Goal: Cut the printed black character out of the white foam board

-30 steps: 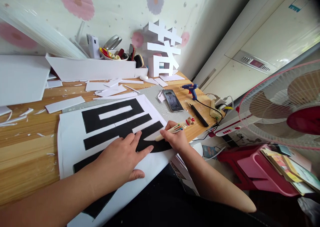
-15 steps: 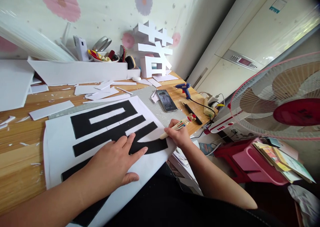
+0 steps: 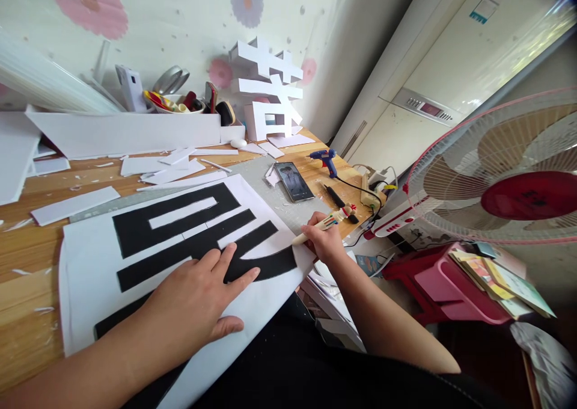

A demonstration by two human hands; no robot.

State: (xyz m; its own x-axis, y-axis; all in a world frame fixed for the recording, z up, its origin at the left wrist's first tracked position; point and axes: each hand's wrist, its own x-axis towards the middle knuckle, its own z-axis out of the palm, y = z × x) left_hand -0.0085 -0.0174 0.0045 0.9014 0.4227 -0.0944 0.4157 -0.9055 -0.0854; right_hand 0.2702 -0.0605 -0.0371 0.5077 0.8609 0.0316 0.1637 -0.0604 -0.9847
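- The sheet (image 3: 103, 258) overhangs the table's (image 3: 27, 289) near edge; bare wood lies to its left, scraps (image 3: 74, 204) behind.
- Left hand (image 3: 198, 295) lies flat on the sheet, fingers spread over a black stroke (image 3: 265, 264).
- Right hand (image 3: 322, 240) grips a pen (image 3: 322, 225), tip at the sheet's right edge beside that stroke.

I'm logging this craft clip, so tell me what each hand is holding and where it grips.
The right hand holds a multicolour pen by its lower barrel, near the tip. The left hand holds nothing; it presses flat on the white sheet with black strokes.
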